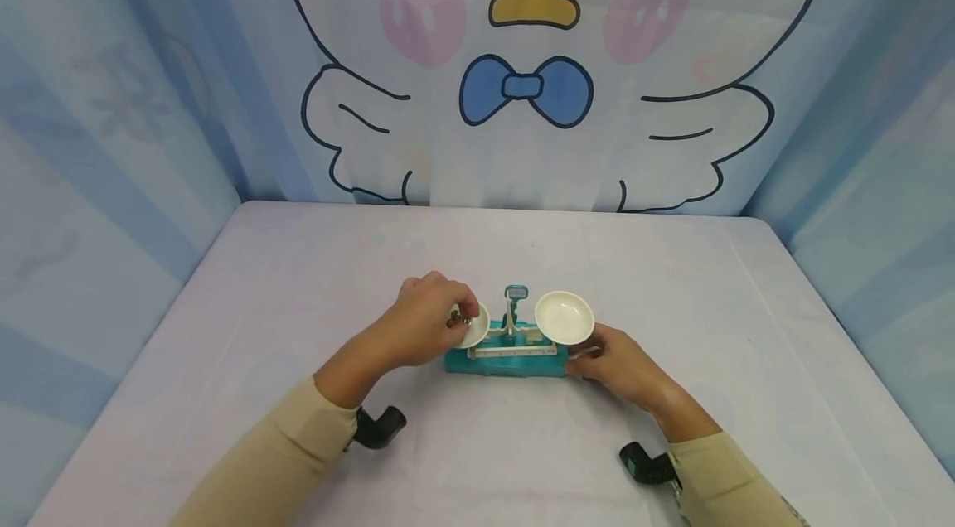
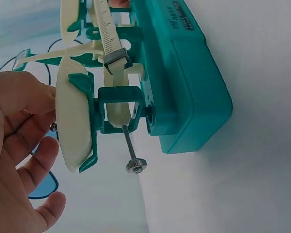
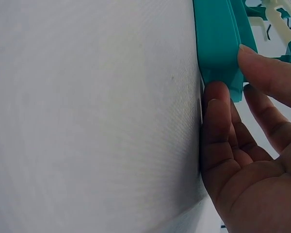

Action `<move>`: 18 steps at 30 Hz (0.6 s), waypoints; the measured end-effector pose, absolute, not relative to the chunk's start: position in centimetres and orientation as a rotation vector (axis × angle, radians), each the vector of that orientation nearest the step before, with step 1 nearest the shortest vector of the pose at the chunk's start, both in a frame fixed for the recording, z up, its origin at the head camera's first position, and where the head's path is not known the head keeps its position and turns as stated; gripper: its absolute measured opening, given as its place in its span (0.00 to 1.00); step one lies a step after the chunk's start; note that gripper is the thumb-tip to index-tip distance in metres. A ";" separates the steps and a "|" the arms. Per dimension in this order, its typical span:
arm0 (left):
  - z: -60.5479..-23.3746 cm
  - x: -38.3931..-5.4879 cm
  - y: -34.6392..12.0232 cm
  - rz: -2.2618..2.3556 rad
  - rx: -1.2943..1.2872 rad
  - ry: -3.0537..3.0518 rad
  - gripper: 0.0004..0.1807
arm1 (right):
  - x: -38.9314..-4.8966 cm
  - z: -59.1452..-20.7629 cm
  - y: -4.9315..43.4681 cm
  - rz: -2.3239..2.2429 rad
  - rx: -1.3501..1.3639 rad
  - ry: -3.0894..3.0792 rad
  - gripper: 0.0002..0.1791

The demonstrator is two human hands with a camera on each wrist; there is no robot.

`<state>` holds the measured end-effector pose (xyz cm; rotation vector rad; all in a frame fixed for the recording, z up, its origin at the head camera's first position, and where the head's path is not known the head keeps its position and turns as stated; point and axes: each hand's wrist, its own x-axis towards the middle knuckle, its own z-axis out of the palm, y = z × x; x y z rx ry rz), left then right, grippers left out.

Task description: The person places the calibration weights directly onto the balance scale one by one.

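Note:
A teal balance scale (image 1: 515, 365) with two cream pans stands mid-table. My left hand (image 1: 429, 320) is at the left pan (image 1: 477, 330), its thumb and forefinger pinching a small shiny metal piece (image 1: 457, 318) over the dish. In the left wrist view most of that metal piece (image 2: 53, 127) hides behind the pan, and the other fingers are loosely bent. The right pan (image 1: 564, 317) holds nothing and sits higher in the head view. My right hand (image 1: 619, 365) grips the right end of the base (image 3: 218, 34), thumb on top and fingers low against its end.
A white cloth covers the table (image 1: 492, 444). Behind it hangs a curtain (image 1: 522, 154) with a cartoon bird, and blue curtains line both sides. Black wrist cameras stick out from the left sleeve (image 1: 276, 461) and right sleeve (image 1: 724, 481).

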<state>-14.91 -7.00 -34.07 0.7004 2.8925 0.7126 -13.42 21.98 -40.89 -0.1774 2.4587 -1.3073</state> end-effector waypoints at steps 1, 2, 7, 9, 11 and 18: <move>-34.1 -14.9 -7.0 0.713 0.698 2.894 0.06 | -13.4 -40.9 22.0 -1.306 -0.179 2.460 0.31; -34.2 -14.9 -7.0 0.713 0.694 2.895 0.06 | -13.4 -40.9 22.0 -1.306 -0.179 2.461 0.30; -34.4 -14.8 -6.9 0.713 0.685 2.897 0.07 | -13.4 -40.9 21.9 -1.303 -0.176 2.461 0.30; -34.4 -14.8 -6.9 0.714 0.689 2.899 0.07 | -13.4 -40.9 21.9 -1.304 -0.173 2.458 0.30; -34.4 -14.7 -6.9 0.715 0.693 2.901 0.07 | -13.4 -40.9 21.9 -1.303 -0.170 2.457 0.30; -34.6 -14.7 -6.9 0.721 0.696 2.907 0.08 | -13.4 -41.0 22.0 -1.294 -0.171 2.463 0.30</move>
